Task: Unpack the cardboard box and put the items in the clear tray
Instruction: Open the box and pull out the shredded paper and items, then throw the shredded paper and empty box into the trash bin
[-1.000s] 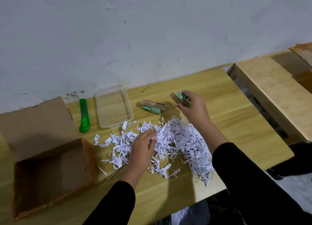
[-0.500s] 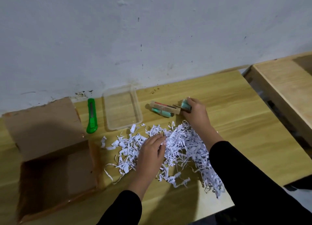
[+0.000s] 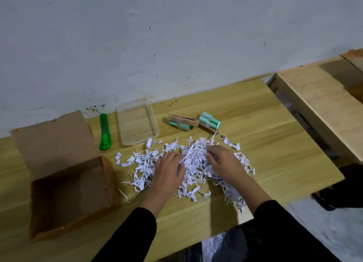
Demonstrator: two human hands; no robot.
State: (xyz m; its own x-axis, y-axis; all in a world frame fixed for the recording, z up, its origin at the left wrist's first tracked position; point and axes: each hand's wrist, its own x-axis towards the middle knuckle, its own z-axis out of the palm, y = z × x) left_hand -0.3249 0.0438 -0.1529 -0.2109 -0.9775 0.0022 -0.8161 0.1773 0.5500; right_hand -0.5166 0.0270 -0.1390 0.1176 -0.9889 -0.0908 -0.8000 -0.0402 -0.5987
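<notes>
Beneath both hands: shredded paper [image 3: 196,163] is pressed, fingers spread, nothing visibly held.
Beyond right hand [image 3: 224,163]: packs [image 3: 193,121] lie outside clear tray [image 3: 155,122].
Left hand [image 3: 169,169]: paper should be combed slowly.

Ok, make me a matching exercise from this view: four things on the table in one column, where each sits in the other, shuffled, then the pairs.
Things
1. green utility knife
2. clear tray
3. cardboard box
4. shredded paper

Places
A. under both hands, at the near middle of the table
B. far left, open, flap up
C. lying between the box flap and the tray
D. by the wall, nothing in it, left of the teal item packs

Pairs: 1-C, 2-D, 3-B, 4-A
</notes>
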